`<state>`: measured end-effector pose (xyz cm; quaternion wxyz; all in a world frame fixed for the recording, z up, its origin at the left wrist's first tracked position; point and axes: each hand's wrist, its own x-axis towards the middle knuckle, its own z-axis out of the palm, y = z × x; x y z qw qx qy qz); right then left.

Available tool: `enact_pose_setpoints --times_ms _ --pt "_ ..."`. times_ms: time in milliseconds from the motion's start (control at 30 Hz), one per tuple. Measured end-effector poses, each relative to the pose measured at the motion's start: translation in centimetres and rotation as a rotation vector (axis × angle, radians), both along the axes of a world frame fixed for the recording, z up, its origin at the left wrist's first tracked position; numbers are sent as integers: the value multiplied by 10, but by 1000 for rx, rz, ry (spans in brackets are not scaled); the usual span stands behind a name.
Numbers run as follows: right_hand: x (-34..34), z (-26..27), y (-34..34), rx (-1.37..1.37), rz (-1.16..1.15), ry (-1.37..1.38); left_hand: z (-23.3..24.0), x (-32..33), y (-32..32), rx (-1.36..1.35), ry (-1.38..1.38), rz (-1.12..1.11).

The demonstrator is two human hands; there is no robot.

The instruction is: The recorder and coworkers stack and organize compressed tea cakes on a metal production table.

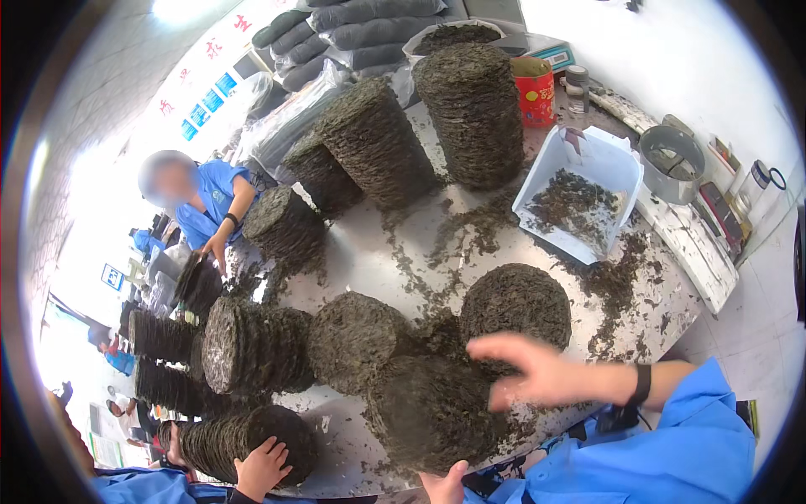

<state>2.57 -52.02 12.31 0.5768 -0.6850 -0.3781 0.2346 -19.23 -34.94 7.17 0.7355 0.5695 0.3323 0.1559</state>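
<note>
My left hand (444, 484) is at the table's front edge, holding the lower rim of a round, dark disc of what looks like dried seaweed (428, 409). That disc is tilted towards me and slightly blurred; most of my left fingers are hidden. Blurred by motion, my right hand (535, 373) hovers to the right of it, fingers spread and holding nothing. Just beyond the right hand lies another round seaweed cake (515, 302). A thick seaweed roll (359, 340) leans behind the held disc, with loose seaweed crumbs (441, 334) between them.
Tall seaweed stacks (469, 120) stand at the back. A pale blue plastic bin (567, 220) with loose flakes sits right, near a red can (535, 94) and a grey metal ring (671, 164). A co-worker's hand (261, 469) grips a long stack (214, 441) at left; another person (214, 195) works opposite.
</note>
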Motion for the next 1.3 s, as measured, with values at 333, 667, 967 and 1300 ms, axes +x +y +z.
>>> enact_pose_setpoints --times_ms 333,667,967,1300 --pt "-70 -32 23 159 195 -163 -9 -14 7 46 -60 -151" --pt "-73 -14 14 88 83 -87 -20 -4 4 498 -110 -222" --pt "-29 22 -14 -229 -289 258 25 -3 7 215 88 -52" --pt "-49 -15 -14 69 -90 -211 13 9 -15 360 -96 -188"
